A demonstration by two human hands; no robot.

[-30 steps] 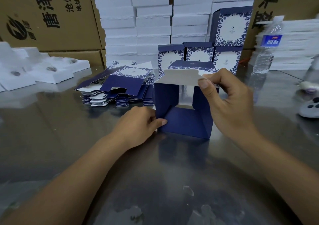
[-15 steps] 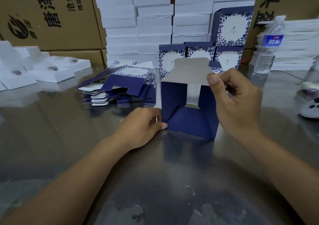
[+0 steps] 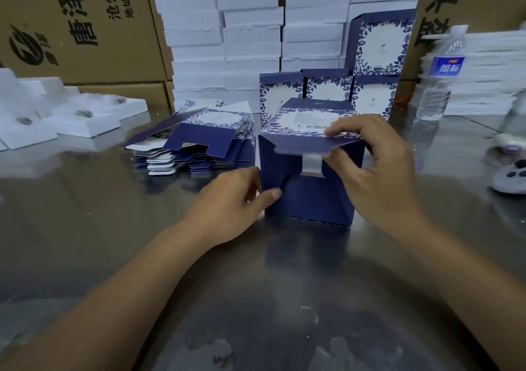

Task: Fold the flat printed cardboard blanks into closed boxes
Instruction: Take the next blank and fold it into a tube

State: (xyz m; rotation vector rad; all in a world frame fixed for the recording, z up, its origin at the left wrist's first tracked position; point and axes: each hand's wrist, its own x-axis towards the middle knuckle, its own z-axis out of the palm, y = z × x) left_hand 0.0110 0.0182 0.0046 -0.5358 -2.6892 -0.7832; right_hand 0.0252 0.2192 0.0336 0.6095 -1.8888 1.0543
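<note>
On the surface (image 3: 256,299), just right of the flat blanks (image 3: 196,143), the box (image 3: 310,197) is pinched at its near left edge by the left hand (image 3: 227,202), while the top flap (image 3: 304,144), gripped by the right hand (image 3: 375,168), is best lowered squarely and tucked without creasing.

The scene is lit evenly and rather dimly, with a cool cast, and only soft shadows are thrown. Dull, broad glare is spread over the metal table (image 3: 85,228), brightest at the left of the frame, and a dark reflection of the box (image 3: 313,200) is seen just below it. The right hand (image 3: 381,177) is slightly smeared by motion. The bottle (image 3: 435,91) and white stacks (image 3: 484,80) at the right edge are blurred and bent by wide-angle distortion.
</note>
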